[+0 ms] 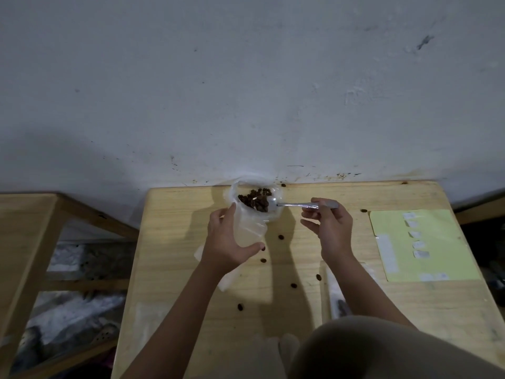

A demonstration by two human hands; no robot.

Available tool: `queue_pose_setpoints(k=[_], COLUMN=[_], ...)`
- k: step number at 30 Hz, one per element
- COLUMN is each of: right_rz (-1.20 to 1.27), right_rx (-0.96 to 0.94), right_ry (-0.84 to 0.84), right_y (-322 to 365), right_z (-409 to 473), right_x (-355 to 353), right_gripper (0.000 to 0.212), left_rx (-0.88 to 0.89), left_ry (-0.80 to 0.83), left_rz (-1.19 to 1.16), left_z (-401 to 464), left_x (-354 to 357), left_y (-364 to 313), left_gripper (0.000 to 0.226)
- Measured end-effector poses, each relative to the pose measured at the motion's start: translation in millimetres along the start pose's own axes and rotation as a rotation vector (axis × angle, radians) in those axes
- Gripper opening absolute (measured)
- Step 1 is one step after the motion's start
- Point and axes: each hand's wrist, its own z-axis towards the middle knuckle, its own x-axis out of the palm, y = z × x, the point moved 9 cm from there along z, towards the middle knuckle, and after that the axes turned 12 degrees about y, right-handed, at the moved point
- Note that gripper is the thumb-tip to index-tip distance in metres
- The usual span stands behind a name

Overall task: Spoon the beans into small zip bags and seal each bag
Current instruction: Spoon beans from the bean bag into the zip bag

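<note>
A clear bowl (274,214) of dark brown beans (252,199) stands at the far edge of the wooden table (382,310), against the wall. My left hand (225,242) grips a small clear zip bag (248,228), its mouth held up beside the bowl. My right hand (329,228) pinches the handle of a metal spoon (295,205). The spoon's scoop lies in the bowl among the beans.
Several loose beans (281,237) are scattered over the table's middle. A yellow-green sheet (437,247) with small white labels lies at the right. Clear plastic bags (334,291) lie under my right forearm, and another bag (226,280) under the left. A wooden frame (35,242) stands left of the table.
</note>
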Motion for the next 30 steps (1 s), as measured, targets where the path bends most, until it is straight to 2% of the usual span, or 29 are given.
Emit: queue_pose_setpoints(k=[5,9,12,15,20,24,30], right_rz=[-0.256,-0.321,-0.376,-0.454,-0.480,-0.344,-0.067], right_rx=[-0.190,-0.291,-0.289,-0.266,-0.177,0.025,0.233], right_ry=[0.198,0.116,0.047,0.048,0.030,-0.024,-0.055], right_y=[17,28,25,15,-8,-40,-61], right_z=[-19,-22,-11,2,20,30,28], right_x=[16,15,17,29,46,47,40], right_gripper=[0.019,0.018,0.017,0.015,0.014,0.016,0.019], left_rx=[0.004,-0.033,-0.060,-0.033,0.017,0.027,0.026], left_ry=[0.049,0.104,0.136,0.116,0.101,0.101,0.079], left_rz=[-0.013,-0.003,0.027,0.078,0.087,0.090,0.077], left_z=[3,7,8,9,8,7,4], left_x=[5,10,11,9,9,12,12], left_y=[-6,-1,2,-1,-2,-3,2], left_gripper=[0.104,0.107,0.111,0.108,0.108,0.109,0.111])
